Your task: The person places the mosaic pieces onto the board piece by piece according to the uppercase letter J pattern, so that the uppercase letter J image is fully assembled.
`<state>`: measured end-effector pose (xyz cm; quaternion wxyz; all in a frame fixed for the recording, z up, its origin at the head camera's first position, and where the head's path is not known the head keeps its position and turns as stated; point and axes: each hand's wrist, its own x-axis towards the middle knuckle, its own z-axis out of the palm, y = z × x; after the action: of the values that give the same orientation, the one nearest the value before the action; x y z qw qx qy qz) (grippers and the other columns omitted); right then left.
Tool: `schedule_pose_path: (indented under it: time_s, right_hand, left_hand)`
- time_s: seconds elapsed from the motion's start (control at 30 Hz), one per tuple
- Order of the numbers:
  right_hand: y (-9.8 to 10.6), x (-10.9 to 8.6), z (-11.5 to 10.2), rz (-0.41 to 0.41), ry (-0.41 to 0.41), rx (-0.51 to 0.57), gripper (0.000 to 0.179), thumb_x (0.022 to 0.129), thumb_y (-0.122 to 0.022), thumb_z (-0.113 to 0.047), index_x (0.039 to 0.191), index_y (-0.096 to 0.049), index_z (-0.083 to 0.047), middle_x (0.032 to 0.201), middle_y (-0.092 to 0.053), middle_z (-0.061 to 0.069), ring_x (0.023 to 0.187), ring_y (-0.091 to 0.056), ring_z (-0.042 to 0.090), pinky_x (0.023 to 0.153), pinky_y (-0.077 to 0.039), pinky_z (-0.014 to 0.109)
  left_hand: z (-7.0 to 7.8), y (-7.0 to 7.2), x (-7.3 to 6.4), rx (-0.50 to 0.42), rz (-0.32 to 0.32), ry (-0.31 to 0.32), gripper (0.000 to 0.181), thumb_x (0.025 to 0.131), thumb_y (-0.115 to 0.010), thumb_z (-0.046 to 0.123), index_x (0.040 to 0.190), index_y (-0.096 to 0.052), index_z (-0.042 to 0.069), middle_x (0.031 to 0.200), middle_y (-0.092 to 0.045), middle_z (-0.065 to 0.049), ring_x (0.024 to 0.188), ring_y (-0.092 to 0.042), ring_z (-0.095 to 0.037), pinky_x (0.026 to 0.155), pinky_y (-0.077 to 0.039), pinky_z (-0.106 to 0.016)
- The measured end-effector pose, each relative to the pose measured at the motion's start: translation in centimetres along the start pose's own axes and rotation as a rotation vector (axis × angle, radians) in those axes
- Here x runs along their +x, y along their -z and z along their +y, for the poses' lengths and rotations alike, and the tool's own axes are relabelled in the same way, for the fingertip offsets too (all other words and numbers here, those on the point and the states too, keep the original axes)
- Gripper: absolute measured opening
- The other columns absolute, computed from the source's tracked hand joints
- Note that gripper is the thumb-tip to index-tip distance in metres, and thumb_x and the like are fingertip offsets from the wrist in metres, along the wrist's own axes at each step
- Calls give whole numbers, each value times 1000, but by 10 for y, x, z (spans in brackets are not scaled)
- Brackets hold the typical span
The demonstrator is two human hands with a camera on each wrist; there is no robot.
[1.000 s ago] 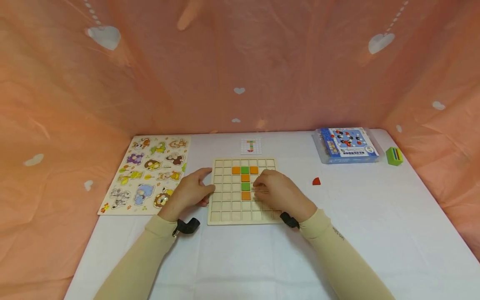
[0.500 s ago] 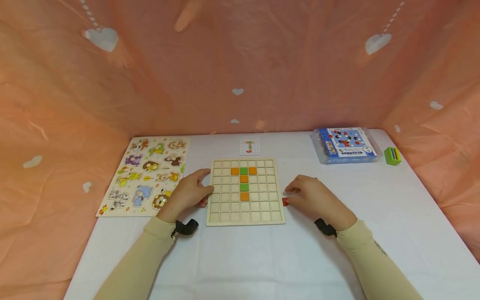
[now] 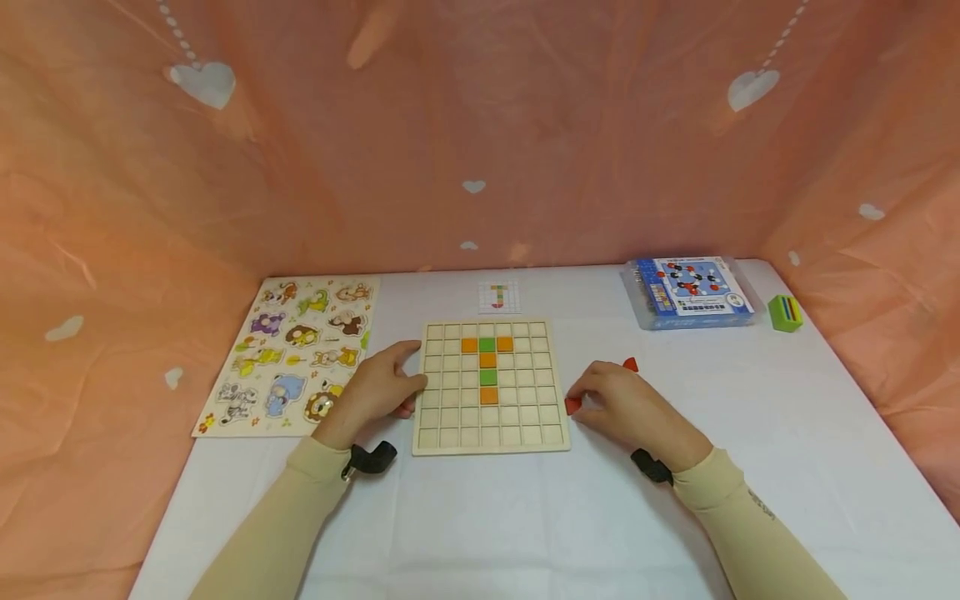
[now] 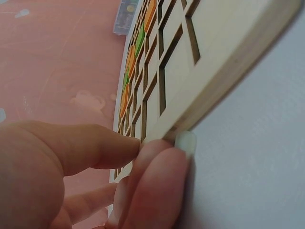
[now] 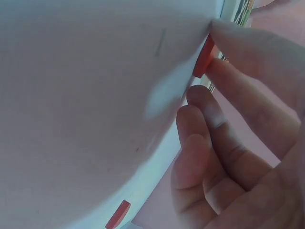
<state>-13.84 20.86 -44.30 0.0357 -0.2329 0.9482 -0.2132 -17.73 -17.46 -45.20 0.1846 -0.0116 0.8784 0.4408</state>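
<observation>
A square wooden grid board (image 3: 528, 429) lies on the white table, with orange and green square tiles (image 3: 488, 360) set in a T shape. My left hand (image 3: 378, 385) is at its left edge; in the left wrist view, the thumb and curled fingers (image 4: 159, 186) hold the rim. Just beyond the board's right edge, my right hand (image 3: 626, 406) pinches a small red piece (image 5: 205, 58) between thumb and a finger, low over the table. The remaining fingers of that hand are curled. Behind its knuckles lies a second red piece (image 3: 631, 364), partly hidden in the head view.
A pattern card (image 3: 498, 297) lies behind the board. To the left is an animal puzzle board (image 3: 288, 358). At the back right stand a clear plastic box (image 3: 693, 292) with a molecule picture and a green block (image 3: 786, 313). Pink curtains enclose the table.
My right hand has moved right, from over the board to beside its right edge, where a red piece shows at its fingertips. The left hand and the tiles stay in place.
</observation>
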Motion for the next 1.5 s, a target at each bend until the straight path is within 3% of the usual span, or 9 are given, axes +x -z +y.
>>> schedule_pose_path:
  time_s: [0.33, 0.57, 0.87, 1.07, 1.5]
  right_hand:
    - [4, 0, 1, -7, -13, -25, 13, 89, -86, -13, 102, -85, -15, 102, -74, -5, 96, -67, 13, 90, -62, 40]
    - [6, 6, -2, 53, 25, -34, 11, 89, -85, -14, 100, -84, -15, 100, -74, -5, 97, -67, 14, 90, -61, 40]
    - [2, 37, -37, -6, 17, 23, 9, 93, -84, -20, 101, -84, -15, 102, -72, -4, 94, -64, 14, 89, -59, 38]
    - [-9, 53, -62, -25, 78, 52, 6, 94, -84, -20, 99, -84, -17, 99, -70, -6, 93, -62, 12, 87, -57, 34]
    - [-30, 59, -88, -60, 151, 23, 5, 94, -85, -22, 93, -83, -18, 91, -67, -6, 85, -59, 9, 76, -54, 24]
  left_hand:
    - [1, 0, -2, -5, 3, -2, 71, 102, -72, 21, 166, -42, 17, 77, -69, -8, 58, -70, -15, 59, -65, -32]
    - [0, 1, -1, 2, 7, -3, 71, 102, -72, 21, 166, -42, 17, 77, -68, -7, 59, -69, -15, 60, -65, -32]
    - [0, 2, -2, -7, 3, 1, 71, 102, -72, 21, 166, -42, 17, 76, -68, -7, 58, -69, -15, 60, -65, -32]
    - [0, 0, -2, -5, 3, 1, 71, 101, -72, 21, 166, -42, 18, 75, -69, -7, 58, -69, -15, 59, -64, -31]
    - [2, 1, -3, -26, -3, 19, 71, 102, -71, 21, 166, -42, 18, 77, -69, -9, 59, -69, -16, 59, -64, -31]
